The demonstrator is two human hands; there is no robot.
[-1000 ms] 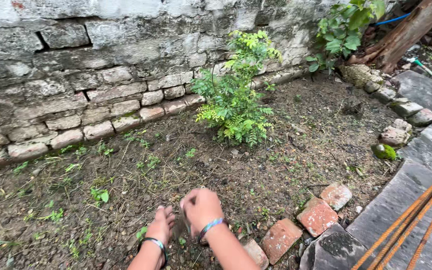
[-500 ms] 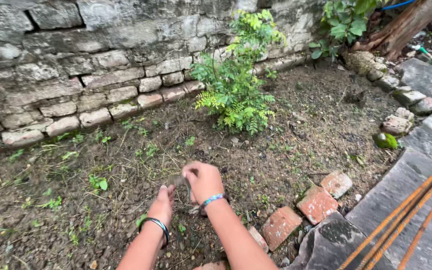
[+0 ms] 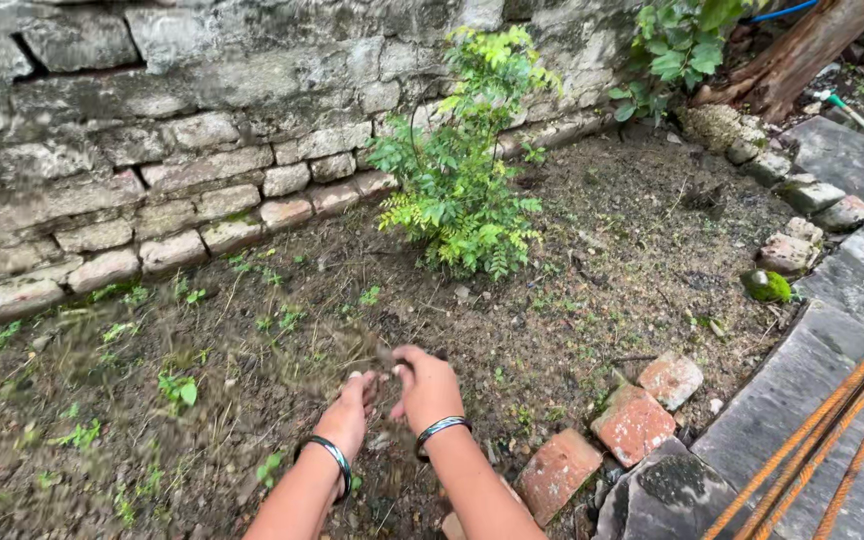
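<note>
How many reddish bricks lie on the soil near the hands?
3: one brick beside the right forearm, one further right, one above that, by the stone slab. More may be hidden under soil.

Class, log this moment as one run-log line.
left hand on soil | right hand beside it | grip contents unclear | bricks right

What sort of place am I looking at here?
Most likely a back garden or yard bed: bare soil with small weeds, a leafy shrub against an old stone wall, and loose bricks edging it.
</note>
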